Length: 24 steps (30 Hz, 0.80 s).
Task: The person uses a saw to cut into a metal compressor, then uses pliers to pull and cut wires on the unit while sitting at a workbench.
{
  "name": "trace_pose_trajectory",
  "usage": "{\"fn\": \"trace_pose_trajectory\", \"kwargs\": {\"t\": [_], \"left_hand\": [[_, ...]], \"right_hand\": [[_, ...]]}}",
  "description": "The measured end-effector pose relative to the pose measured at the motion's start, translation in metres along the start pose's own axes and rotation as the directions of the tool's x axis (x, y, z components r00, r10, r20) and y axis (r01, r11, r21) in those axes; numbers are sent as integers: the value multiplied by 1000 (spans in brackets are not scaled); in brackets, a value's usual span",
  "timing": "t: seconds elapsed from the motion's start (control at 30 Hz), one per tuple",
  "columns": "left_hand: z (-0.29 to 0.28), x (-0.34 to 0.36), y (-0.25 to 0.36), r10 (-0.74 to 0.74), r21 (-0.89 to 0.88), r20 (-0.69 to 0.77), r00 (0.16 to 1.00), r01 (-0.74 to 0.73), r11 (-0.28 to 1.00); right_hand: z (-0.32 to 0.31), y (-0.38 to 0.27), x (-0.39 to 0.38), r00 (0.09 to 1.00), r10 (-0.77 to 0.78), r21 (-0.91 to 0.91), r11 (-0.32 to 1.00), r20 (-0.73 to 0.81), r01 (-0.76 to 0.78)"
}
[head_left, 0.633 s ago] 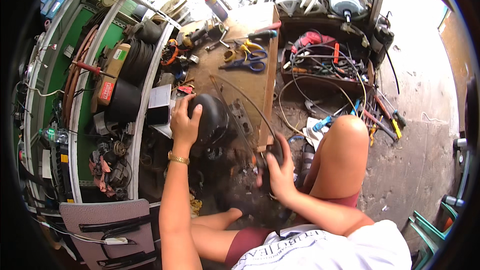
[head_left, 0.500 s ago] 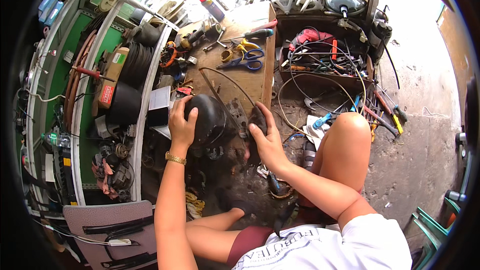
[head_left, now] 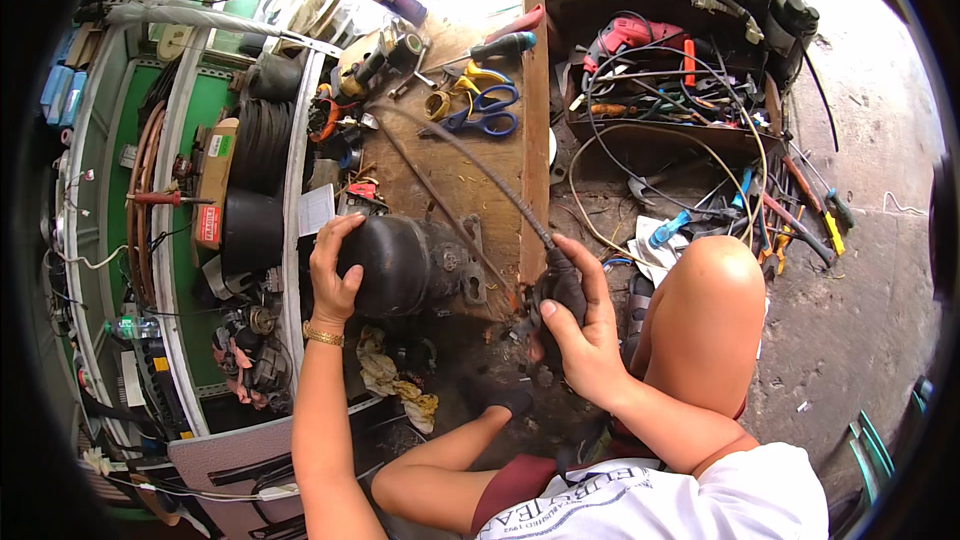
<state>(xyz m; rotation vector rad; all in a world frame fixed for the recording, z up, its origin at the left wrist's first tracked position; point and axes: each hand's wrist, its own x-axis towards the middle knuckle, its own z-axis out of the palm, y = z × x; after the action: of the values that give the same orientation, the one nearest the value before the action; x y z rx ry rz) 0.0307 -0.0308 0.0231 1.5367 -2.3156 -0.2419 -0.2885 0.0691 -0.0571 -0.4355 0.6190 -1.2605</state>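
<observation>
My left hand (head_left: 335, 275) is curled over the domed end of a black rounded metal housing (head_left: 385, 265), which looks like a small compressor lying on its side. Its other end carries a plate with holes (head_left: 474, 262), pointing right. My right hand (head_left: 590, 340) is closed round the dark handle of a hacksaw (head_left: 480, 168). The saw's bowed frame and thin straight blade reach away to the far left. Its blade passes over the housing's plate end; whether they touch I cannot tell. My right fingers partly cover the handle.
Beyond the housing, a wooden board (head_left: 490, 175) bears blue-handled scissors (head_left: 485, 112), a screwdriver (head_left: 500, 48) and a spray can (head_left: 394, 2). A tool box (head_left: 680, 130) holds a red drill (head_left: 632, 37). Left is a metal shelf (head_left: 300, 140); a stained rag (head_left: 395, 380) lies near my foot.
The hacksaw has moved toward me and to the right with my right hand. The housing now lies more sideways, showing its plate end. The whole view has also shifted a little.
</observation>
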Motion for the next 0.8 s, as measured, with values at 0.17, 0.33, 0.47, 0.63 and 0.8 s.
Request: {"fn": "trace_pose_trajectory", "kwargs": {"t": [0.17, 0.33, 0.47, 0.63, 0.8], "left_hand": [[2, 2, -3, 20, 32, 26, 999, -21, 999], [0, 1, -4, 1, 73, 42, 999, -4, 997], [1, 3, -5, -19, 61, 65, 998, 15, 998], [1, 0, -13, -76, 14, 90, 993, 75, 997], [0, -3, -20, -95, -19, 100, 990, 97, 995]], "right_hand": [[-1, 0, -4, 999, 33, -55, 998, -4, -33], [-2, -1, 0, 999, 35, 47, 998, -38, -33], [-8, 5, 2, 999, 20, 69, 997, -36, -18], [-14, 11, 7, 995, 65, 71, 996, -70, -60], [-20, 7, 14, 993, 97, 69, 993, -66, -92]]}}
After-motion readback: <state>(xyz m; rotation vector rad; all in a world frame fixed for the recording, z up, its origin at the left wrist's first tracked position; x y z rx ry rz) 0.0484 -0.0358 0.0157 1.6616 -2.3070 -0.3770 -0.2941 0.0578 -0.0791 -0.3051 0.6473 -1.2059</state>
